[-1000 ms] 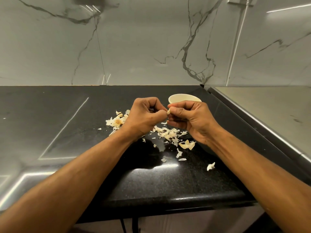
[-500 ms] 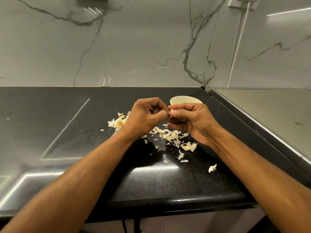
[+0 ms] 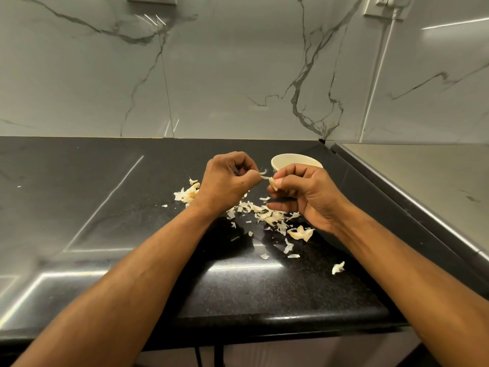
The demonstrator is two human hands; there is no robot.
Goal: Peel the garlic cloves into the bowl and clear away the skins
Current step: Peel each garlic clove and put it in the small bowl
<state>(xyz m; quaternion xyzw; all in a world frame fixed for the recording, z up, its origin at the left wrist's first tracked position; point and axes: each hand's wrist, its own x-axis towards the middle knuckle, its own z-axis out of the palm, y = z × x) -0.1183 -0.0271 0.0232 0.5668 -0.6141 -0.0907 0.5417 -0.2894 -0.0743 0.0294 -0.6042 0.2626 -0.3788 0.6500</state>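
Now the left hand (image 3: 225, 181) pulls away toward nine o'clock, pinching a strip of skin (image 3: 263, 176) off the clove (image 3: 272, 184) pinched in the right hand (image 3: 304, 193), so peeling advances just short of the bowl (image 3: 284, 161) at twelve.

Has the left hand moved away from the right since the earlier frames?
Yes. The left hand has drawn leftward, away from the bowl, stretching a skin strip.
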